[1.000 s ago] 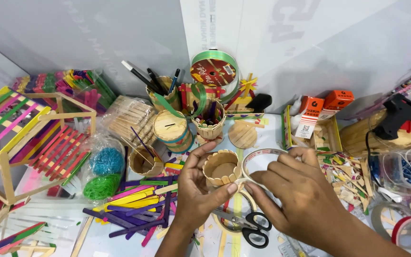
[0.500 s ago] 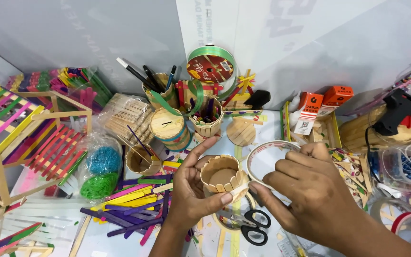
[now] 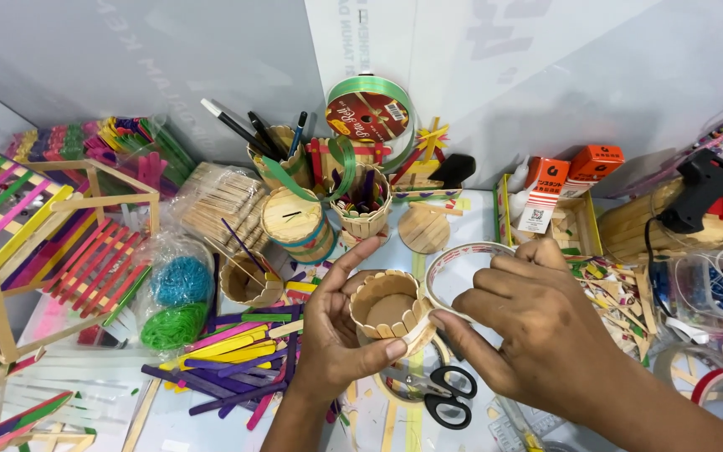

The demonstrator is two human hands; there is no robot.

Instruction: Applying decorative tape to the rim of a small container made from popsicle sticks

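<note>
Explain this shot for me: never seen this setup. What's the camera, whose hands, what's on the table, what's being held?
There is no machine here: one camera sits on a person's head and looks down at their own two bare hands over a crowded craft table.

The left hand grips a small round cup made of craft sticks, fingers wrapped around its side. The right hand holds a roll of clear tape and presses a strip of it against the cup's wall.

Below the hands lie black-handled scissors. To the left are loose coloured sticks, bags of blue and green rubber bands and a coloured stick frame. Behind stand stick-built pots with pens and a green ribbon spool. A black glue gun sits far right.
</note>
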